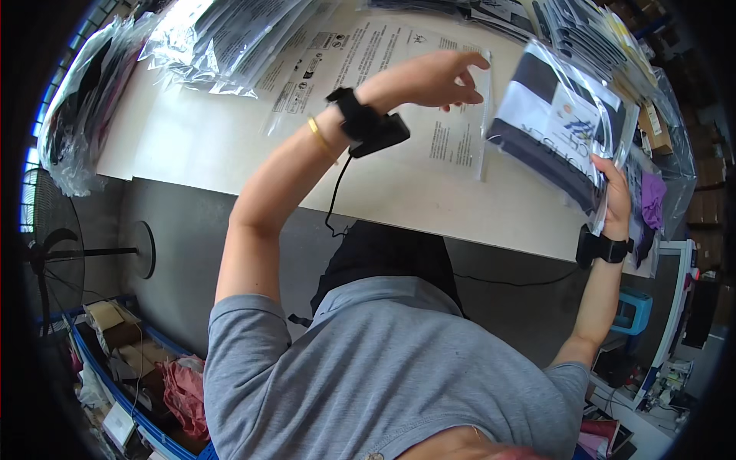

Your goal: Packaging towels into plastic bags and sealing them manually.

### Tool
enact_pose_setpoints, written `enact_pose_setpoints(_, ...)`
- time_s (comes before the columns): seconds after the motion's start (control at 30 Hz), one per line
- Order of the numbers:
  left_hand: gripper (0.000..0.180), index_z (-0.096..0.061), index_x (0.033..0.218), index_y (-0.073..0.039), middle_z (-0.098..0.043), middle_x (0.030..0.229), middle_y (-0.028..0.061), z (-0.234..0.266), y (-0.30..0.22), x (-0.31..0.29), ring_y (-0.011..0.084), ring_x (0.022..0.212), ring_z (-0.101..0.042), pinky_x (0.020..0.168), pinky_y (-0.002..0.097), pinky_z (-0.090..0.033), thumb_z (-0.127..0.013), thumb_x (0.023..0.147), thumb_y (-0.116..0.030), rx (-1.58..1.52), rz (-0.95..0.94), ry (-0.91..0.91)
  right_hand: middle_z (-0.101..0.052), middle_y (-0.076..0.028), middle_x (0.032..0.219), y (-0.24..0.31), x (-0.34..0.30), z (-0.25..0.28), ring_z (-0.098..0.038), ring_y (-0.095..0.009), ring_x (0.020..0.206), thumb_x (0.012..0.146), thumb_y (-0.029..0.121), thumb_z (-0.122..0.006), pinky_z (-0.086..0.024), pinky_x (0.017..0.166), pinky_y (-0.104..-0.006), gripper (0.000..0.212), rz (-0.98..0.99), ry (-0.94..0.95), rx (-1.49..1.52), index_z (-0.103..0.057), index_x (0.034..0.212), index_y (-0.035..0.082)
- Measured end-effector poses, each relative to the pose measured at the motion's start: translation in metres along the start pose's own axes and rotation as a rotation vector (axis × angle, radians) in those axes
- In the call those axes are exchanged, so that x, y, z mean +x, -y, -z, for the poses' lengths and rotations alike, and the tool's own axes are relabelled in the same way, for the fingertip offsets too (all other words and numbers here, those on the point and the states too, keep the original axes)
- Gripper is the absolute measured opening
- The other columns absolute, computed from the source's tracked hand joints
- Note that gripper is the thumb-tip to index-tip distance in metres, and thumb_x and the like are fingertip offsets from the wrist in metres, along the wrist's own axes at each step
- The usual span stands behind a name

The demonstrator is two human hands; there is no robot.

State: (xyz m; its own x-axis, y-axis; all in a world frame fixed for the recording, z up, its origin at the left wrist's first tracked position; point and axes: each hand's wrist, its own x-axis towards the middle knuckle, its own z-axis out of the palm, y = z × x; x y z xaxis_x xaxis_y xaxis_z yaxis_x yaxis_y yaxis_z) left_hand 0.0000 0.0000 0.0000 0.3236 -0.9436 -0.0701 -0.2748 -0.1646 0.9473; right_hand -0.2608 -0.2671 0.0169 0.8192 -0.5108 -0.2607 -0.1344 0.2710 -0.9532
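My right hand (613, 192) grips the lower right edge of a folded garment in a clear plastic bag (556, 115). The garment has dark and white panels, and its bag is tilted over the table's right side. To the left of it my left hand (451, 80) hangs over the right end of some flat, clear printed plastic bags (452, 142). Its fingers are apart and slightly bent, and no object shows between them. Both wrists wear black straps, the left one with a black box and cable.
Bagged garments (230, 42) are piled at the table's far left, beside another wrapped bundle (77, 115). More packages (583, 38) stack up at the far right, near a purple cloth (652, 199). A fan (57, 238) and a blue-rimmed bin (134, 406) stand at left.
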Motion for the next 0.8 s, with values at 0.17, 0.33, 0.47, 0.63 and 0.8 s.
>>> enact_pose_setpoints(0.17, 0.071, -0.042, 0.127, 0.002, -0.063, 0.102, 0.0227, 0.04, 0.021, 0.055, 0.0406, 0.09, -0.062, 0.078, 0.0404, -0.052, -0.074, 0.072, -0.029, 0.902, -0.206, -0.106, -0.067, -0.008, 0.095, -0.03, 0.04, -0.023, -0.065, -0.015, 0.08, 0.085, 0.01, -0.06, -0.052, 0.076, -0.026, 0.022, 0.048, -0.034, 0.145, -0.063, 0.103, -0.002)
enact_pose_setpoints(0.33, 0.049, -0.052, 0.109, 0.007, -0.064, 0.093, 0.0227, 0.039, 0.024, 0.072, 0.0345, 0.085, -0.064, 0.074, 0.0403, -0.053, -0.069, 0.073, -0.02, 1.032, -0.023, -0.276, -0.067, -0.007, 0.091, -0.018, 0.039, -0.024, -0.064, -0.013, 0.076, 0.086, 0.012, -0.057, -0.051, 0.072, -0.0244, 0.019, 0.002, -0.053, 0.065, -0.064, 0.099, -0.001)
enact_pose_setpoints(0.47, 0.026, -0.059, 0.089, 0.009, -0.066, 0.074, 0.0167, 0.055, 0.005, 0.081, 0.0279, 0.07, -0.067, 0.068, 0.0374, -0.054, -0.061, 0.074, -0.012, 0.863, 0.173, -0.129, -0.066, -0.006, 0.087, -0.005, 0.041, -0.022, -0.064, -0.012, 0.075, 0.086, 0.012, -0.058, -0.05, 0.07, -0.0233, 0.018, -0.013, 0.004, -0.001, -0.064, 0.097, -0.001)
enact_pose_setpoints(0.63, 0.019, -0.058, 0.077, 0.007, -0.06, 0.054, 0.0129, 0.042, -0.01, 0.061, 0.0234, 0.047, -0.061, 0.051, 0.0325, -0.052, -0.053, 0.084, -0.01, 0.604, 0.236, -0.032, -0.066, -0.006, 0.084, -0.002, 0.044, -0.023, -0.064, -0.012, 0.075, 0.085, 0.012, -0.058, -0.051, 0.069, -0.0222, 0.017, -0.042, 0.099, 0.044, -0.064, 0.094, -0.001)
enact_pose_setpoints(0.8, 0.021, -0.063, 0.074, 0.004, -0.063, 0.057, 0.0111, 0.016, -0.018, 0.044, 0.021, 0.052, -0.065, 0.053, 0.0312, -0.053, -0.048, 0.084, -0.008, 0.446, 0.215, 0.02, -0.065, -0.004, 0.087, -0.01, 0.049, -0.003, -0.062, -0.011, 0.074, 0.082, 0.008, -0.059, -0.05, 0.071, -0.0231, 0.021, -0.168, 0.251, -0.094, -0.062, 0.1, -0.002)
